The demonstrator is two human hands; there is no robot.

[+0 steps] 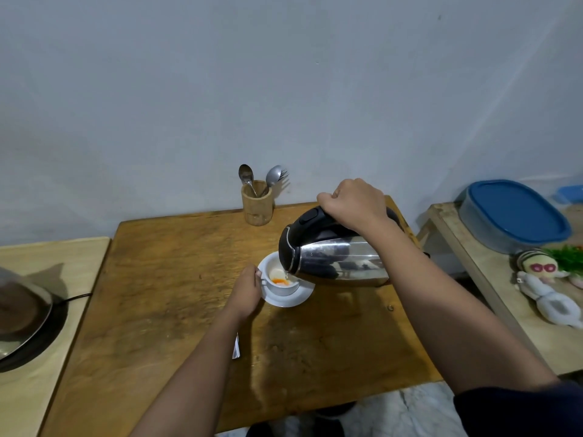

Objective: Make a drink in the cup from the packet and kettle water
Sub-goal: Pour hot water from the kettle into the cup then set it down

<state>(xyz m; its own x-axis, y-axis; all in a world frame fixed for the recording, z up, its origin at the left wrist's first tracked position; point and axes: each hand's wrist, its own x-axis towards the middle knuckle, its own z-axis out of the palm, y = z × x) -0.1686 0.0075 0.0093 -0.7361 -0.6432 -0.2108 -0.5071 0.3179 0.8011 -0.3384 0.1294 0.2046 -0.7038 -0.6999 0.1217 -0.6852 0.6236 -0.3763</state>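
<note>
Pouring from a tilted steel kettle [337,260], the right hand [353,205] is curled into a closed fist around the kettle's black handle, knuckles up, forearm reaching in from the lower right. The kettle leans over to the left, its black lid end and spout directly above a white cup [280,280], and a thin stream of water falls into the cup. Inside the cup sits pale powder with an orange patch where the water lands.

The left hand [244,290] is closed loosely beside the cup's left side, fingers pinched on the cup's small handle. The cup stands on a white saucer [291,299], which rests near the middle of a worn wooden table [176,279].

Just under the left forearm, a sliver of a silvery packet [236,346] lies on the table, mostly hidden by the arm.

At the table's far edge, against the pale wall, a wooden holder [257,203] stands upright with two spoons and a fork in it, well apart from the cup. To the right, a separate lighter table carries a grey container with a blue lid [517,212].
</note>
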